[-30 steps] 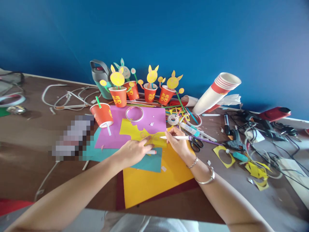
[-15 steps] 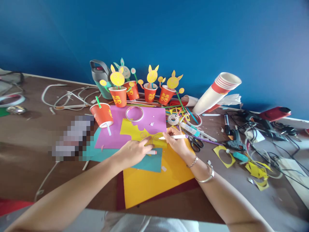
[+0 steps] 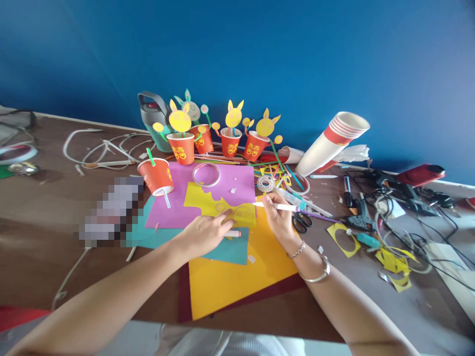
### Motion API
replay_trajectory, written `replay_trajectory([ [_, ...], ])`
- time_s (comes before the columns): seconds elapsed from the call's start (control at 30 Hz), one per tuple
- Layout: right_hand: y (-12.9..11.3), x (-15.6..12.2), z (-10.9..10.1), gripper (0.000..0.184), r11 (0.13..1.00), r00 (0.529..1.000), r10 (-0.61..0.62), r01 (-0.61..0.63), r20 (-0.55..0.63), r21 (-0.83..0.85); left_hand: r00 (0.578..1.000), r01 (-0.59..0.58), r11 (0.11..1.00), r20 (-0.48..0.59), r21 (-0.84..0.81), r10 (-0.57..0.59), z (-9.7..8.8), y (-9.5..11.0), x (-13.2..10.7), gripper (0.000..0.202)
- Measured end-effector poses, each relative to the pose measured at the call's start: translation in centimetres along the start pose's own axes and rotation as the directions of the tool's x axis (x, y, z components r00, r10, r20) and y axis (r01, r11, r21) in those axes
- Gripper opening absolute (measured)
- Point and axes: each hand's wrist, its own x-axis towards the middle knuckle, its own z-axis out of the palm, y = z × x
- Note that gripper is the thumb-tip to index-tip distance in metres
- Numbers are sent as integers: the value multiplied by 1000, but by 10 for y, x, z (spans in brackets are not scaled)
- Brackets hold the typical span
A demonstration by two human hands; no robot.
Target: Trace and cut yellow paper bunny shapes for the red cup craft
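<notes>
My left hand [image 3: 206, 235] lies on the yellow paper [image 3: 193, 195], its fingers stretched out and pressing it down. Drawn circles show on that paper, and its upper edge is cut in curves. From beneath the left hand pokes a white marker [image 3: 233, 234] with a red end; whether the hand grips it is hidden. My right hand [image 3: 276, 217] is closed round a white marker [image 3: 282, 206] with a purple end. Its tip points left, just off the paper's right part. Under the yellow piece lie purple paper [image 3: 237, 185], teal paper [image 3: 230, 252] and orange-yellow paper [image 3: 222, 287].
A tape roll [image 3: 206, 175] rests on the purple sheet. Red cups with rabbit figures [image 3: 181, 148] stand behind, near a tilted red cup [image 3: 156, 176]. To the right are scissors [image 3: 302, 222], a stack of paper cups [image 3: 334, 141], glue guns [image 3: 359, 215] and cables.
My right hand has lifted the marker off the yellow paper and moved slightly right, baring a larger drawn circle. My left hand has stayed in place.
</notes>
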Motion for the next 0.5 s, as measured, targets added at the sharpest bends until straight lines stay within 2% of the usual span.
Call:
replay_trajectory([
  [0.1,-1,3,-8,19,984,989,-134,140,66,-109,1000,12,1000,-14,-6,-12,0,0,0,15],
  [0.2,1,8,-15,20,900,936,-274,331,222,-283,996,59,997,-61,-54,-62,-3,1,0,17],
  [0.3,3,12,-19,26,811,896,-281,414,345,-413,993,84,989,-76,-125,-94,-8,2,-2,26],
  [0.33,2,12,-20,26,810,894,-271,412,357,-417,993,78,986,-79,-145,-90,-10,2,-2,26],
  [0.4,-3,11,-20,25,863,910,-246,363,335,-352,992,65,983,-94,-173,-82,-12,1,-2,22],
  [0.5,-12,13,-22,29,974,979,-114,144,170,-175,984,92,978,-133,-186,-118,-13,1,-2,20],
])
